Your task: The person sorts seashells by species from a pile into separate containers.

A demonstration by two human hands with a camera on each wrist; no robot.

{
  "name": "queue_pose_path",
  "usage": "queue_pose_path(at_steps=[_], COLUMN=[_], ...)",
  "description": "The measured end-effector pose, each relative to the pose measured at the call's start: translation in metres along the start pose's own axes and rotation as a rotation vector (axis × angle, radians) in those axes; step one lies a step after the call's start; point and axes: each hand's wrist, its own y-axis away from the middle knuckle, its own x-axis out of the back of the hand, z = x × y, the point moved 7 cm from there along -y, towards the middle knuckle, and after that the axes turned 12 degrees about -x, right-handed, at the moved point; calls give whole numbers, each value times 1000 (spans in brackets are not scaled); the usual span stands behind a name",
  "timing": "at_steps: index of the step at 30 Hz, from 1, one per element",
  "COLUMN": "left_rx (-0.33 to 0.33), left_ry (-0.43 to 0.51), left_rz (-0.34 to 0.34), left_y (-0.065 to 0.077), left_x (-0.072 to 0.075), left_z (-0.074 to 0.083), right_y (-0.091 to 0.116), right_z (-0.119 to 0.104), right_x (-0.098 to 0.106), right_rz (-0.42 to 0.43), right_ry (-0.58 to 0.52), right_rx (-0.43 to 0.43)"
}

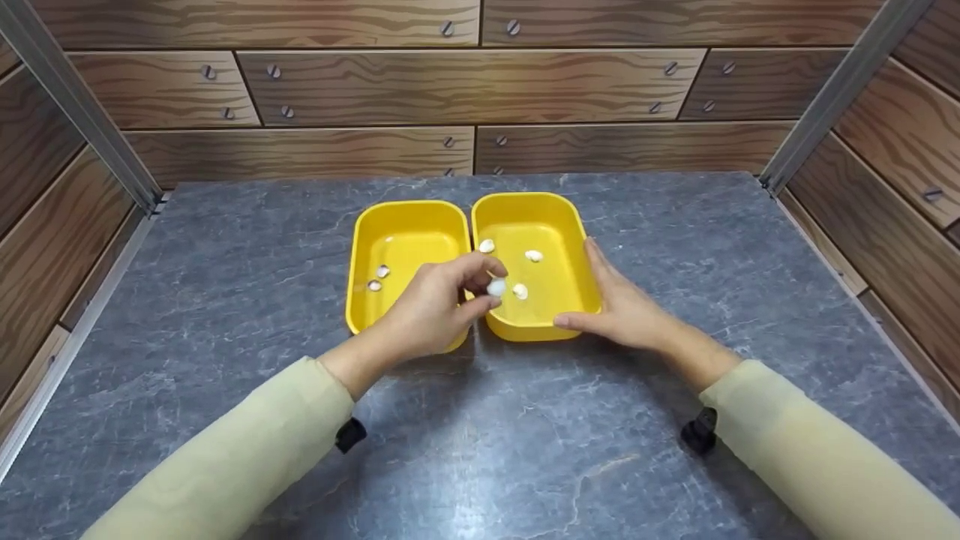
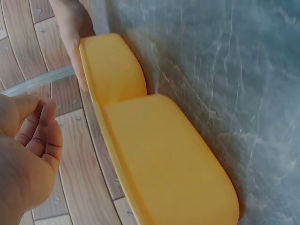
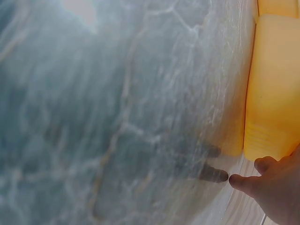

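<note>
My left hand is over the inner walls of two yellow boxes and pinches a small pale white piece between thumb and fingers. In the left wrist view those fingers are curled and the piece is hidden. Against the outer right side of the right yellow box rests my right hand, its fingers straight and its thumb at the front corner. Inside that box lie three small white shells. The left yellow box holds two dark-and-white shells and a tiny white bit.
The boxes stand side by side on a grey marbled tabletop. Wood-patterned panels rise behind and at both sides, with metal posts at the back corners. Black wrist straps show below both sleeves.
</note>
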Motion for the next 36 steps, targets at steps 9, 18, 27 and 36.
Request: queue_pose_path(at_steps=[9, 18, 27, 36], left_rx=[135, 246, 190, 139], left_ry=[8, 14, -40, -84], left_rz=[-3, -41, -88, -147], left_y=[-19, -35, -46, -47], left_x=[4, -4, -15, -25], left_z=[-19, -34, -41, -47], right_y=[1, 3, 2, 2], right_z=[-1, -2, -2, 0], right_x=[2, 2, 2, 1], right_rz=[5, 6, 12, 9], right_ry=[5, 14, 0, 9], right_rx=[9, 0, 20, 8])
